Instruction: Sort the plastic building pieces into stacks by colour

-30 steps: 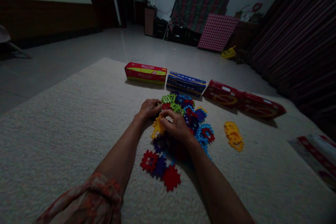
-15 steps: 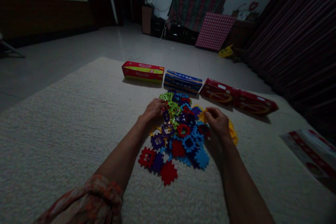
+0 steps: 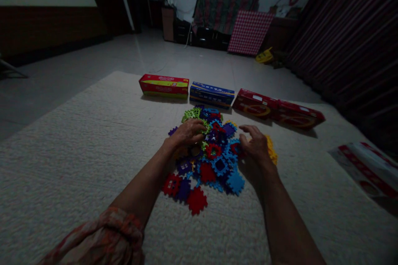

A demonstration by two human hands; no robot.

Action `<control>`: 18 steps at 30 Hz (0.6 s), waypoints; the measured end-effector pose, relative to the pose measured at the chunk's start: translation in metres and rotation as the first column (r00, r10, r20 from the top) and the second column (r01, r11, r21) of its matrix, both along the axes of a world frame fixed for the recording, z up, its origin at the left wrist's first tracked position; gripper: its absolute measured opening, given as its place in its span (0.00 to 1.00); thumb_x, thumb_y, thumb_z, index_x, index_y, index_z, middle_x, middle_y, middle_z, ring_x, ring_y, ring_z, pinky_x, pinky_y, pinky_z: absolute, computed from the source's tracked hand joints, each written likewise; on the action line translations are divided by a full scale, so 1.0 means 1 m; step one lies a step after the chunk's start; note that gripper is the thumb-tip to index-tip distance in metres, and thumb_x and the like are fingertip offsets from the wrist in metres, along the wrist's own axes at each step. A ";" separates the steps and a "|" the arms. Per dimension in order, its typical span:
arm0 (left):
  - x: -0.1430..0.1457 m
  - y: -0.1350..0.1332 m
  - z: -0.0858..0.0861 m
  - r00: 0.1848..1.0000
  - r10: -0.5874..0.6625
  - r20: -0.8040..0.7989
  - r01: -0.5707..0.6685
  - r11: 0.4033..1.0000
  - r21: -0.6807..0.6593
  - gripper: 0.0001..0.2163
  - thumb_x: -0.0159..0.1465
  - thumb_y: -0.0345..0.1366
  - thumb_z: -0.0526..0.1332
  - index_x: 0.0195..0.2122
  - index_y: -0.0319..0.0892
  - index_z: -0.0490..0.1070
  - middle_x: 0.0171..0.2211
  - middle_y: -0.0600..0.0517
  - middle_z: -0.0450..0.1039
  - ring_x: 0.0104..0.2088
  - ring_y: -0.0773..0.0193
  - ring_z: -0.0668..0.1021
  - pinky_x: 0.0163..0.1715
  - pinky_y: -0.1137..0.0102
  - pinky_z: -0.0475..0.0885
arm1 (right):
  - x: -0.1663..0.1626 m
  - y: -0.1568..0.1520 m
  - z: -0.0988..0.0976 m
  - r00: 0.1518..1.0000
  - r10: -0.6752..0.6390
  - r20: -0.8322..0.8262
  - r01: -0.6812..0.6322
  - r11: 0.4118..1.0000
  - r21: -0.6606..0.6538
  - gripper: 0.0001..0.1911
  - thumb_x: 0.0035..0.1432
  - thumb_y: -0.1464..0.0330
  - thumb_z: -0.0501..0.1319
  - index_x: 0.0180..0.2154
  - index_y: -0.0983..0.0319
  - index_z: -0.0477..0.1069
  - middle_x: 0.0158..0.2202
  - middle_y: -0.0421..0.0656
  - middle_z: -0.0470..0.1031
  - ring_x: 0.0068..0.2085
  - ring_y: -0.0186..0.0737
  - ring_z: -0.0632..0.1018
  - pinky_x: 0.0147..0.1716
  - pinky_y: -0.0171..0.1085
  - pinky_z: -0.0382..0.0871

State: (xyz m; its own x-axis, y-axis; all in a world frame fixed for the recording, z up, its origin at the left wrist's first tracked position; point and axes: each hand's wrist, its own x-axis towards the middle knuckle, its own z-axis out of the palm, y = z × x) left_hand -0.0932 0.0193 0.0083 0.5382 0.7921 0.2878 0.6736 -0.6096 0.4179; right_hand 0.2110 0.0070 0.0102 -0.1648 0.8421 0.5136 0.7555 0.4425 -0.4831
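A pile of interlocking plastic building tiles [image 3: 220, 165] in purple, blue, red, green and yellow lies on the pale quilted mat. Over the pile's left side, my left hand [image 3: 189, 132] reaches with fingers stretched beside the light green tiles [image 3: 191, 113], hiding some pieces beneath. A purple tile [image 3: 173, 131] shows just behind that hand. My right hand [image 3: 256, 144] is at the pile's right edge, thumb and fingers apart, with nothing visible between them. Yellow tiles [image 3: 271, 150] lie to its right, partly covered by it. A red tile [image 3: 197, 201] is nearest to me.
Beyond the pile stand a red and yellow-green box [image 3: 164, 87], a blue box [image 3: 212, 94] and two dark red boxes [image 3: 255, 104] in a row. A red and white package [image 3: 367, 169] lies at the right. The mat [image 3: 77, 132] ends at the tiled floor.
My right hand has let go of a yellow tile, and its fingers have parted. My left hand has moved right, further over the pile. The view has shifted slightly.
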 end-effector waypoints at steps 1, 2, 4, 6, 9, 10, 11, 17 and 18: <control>0.004 -0.002 -0.001 0.999 -0.032 -0.002 0.032 0.999 -0.005 0.14 0.63 0.34 0.63 0.49 0.46 0.79 0.59 0.46 0.73 0.59 0.53 0.73 0.61 0.54 0.67 | -0.013 -0.003 0.001 0.998 0.065 -0.013 -0.065 0.998 -0.002 0.14 0.58 0.69 0.56 0.44 0.60 0.75 0.45 0.51 0.79 0.47 0.50 0.79 0.50 0.50 0.73; 0.008 -0.003 -0.003 0.998 -0.057 -0.007 0.057 0.998 -0.013 0.14 0.63 0.35 0.65 0.50 0.47 0.78 0.60 0.46 0.72 0.61 0.52 0.72 0.62 0.53 0.66 | -0.026 -0.006 0.001 0.990 0.138 -0.013 -0.138 0.990 -0.003 0.12 0.59 0.69 0.56 0.42 0.59 0.76 0.45 0.50 0.80 0.47 0.49 0.79 0.51 0.49 0.72; 0.011 -0.004 -0.006 0.996 -0.087 -0.026 0.087 0.996 -0.025 0.15 0.62 0.37 0.67 0.51 0.48 0.78 0.62 0.46 0.70 0.63 0.50 0.70 0.63 0.52 0.65 | -0.047 -0.015 0.000 0.964 0.266 0.021 -0.266 0.964 -0.026 0.11 0.60 0.68 0.58 0.42 0.60 0.76 0.45 0.49 0.80 0.49 0.49 0.78 0.52 0.48 0.71; 0.012 -0.004 -0.008 0.994 -0.100 -0.037 0.099 0.995 -0.016 0.14 0.62 0.37 0.67 0.50 0.47 0.78 0.62 0.44 0.70 0.64 0.49 0.68 0.63 0.51 0.64 | -0.061 -0.022 0.000 0.939 0.337 0.067 -0.334 0.941 -0.056 0.10 0.60 0.69 0.59 0.42 0.60 0.76 0.46 0.49 0.80 0.50 0.48 0.78 0.54 0.48 0.69; 0.007 -0.001 -0.010 0.994 -0.100 -0.045 0.101 0.995 0.008 0.12 0.63 0.36 0.64 0.48 0.45 0.78 0.59 0.44 0.70 0.63 0.50 0.69 0.63 0.53 0.64 | -0.070 -0.029 0.000 0.920 0.365 0.141 -0.355 0.930 -0.096 0.09 0.60 0.70 0.59 0.40 0.60 0.77 0.45 0.48 0.80 0.49 0.47 0.77 0.54 0.48 0.66; 0.005 0.000 -0.011 0.995 -0.092 -0.047 0.093 0.996 0.014 0.11 0.64 0.35 0.63 0.47 0.45 0.79 0.58 0.44 0.71 0.62 0.51 0.69 0.63 0.53 0.65 | -0.071 -0.030 0.000 0.917 0.365 0.159 -0.353 0.930 -0.100 0.08 0.61 0.70 0.60 0.39 0.59 0.78 0.44 0.47 0.81 0.49 0.47 0.77 0.53 0.48 0.65; 0.002 0.002 -0.011 0.996 -0.081 -0.048 0.082 0.996 0.019 0.11 0.64 0.34 0.62 0.47 0.45 0.79 0.57 0.45 0.71 0.61 0.51 0.70 0.63 0.54 0.65 | -0.072 -0.030 0.000 0.916 0.363 0.172 -0.350 0.931 -0.099 0.07 0.61 0.70 0.60 0.38 0.59 0.78 0.44 0.47 0.81 0.48 0.47 0.76 0.53 0.48 0.64; -0.009 0.007 -0.018 1.000 0.003 -0.006 -0.003 0.999 0.049 0.13 0.63 0.30 0.60 0.47 0.44 0.79 0.56 0.44 0.72 0.59 0.53 0.71 0.61 0.55 0.67 | -0.074 -0.028 -0.002 0.908 0.355 0.223 -0.345 0.935 -0.080 0.07 0.63 0.67 0.61 0.33 0.59 0.77 0.38 0.45 0.81 0.45 0.45 0.75 0.51 0.47 0.61; -0.010 0.008 -0.019 1.000 0.013 0.011 -0.013 0.999 0.051 0.14 0.62 0.29 0.60 0.46 0.44 0.79 0.55 0.44 0.72 0.58 0.53 0.72 0.61 0.55 0.68 | -0.074 -0.027 -0.002 0.907 0.351 0.233 -0.342 0.936 -0.081 0.08 0.63 0.67 0.61 0.32 0.59 0.77 0.37 0.45 0.80 0.44 0.45 0.75 0.50 0.47 0.61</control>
State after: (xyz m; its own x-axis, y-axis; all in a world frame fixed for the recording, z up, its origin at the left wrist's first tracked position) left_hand -0.1032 0.0271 -0.0111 0.5249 0.7830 0.3338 0.6773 -0.6217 0.3933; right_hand 0.1374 -0.0205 0.0078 -0.5640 0.7275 0.3907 0.6533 0.6825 -0.3277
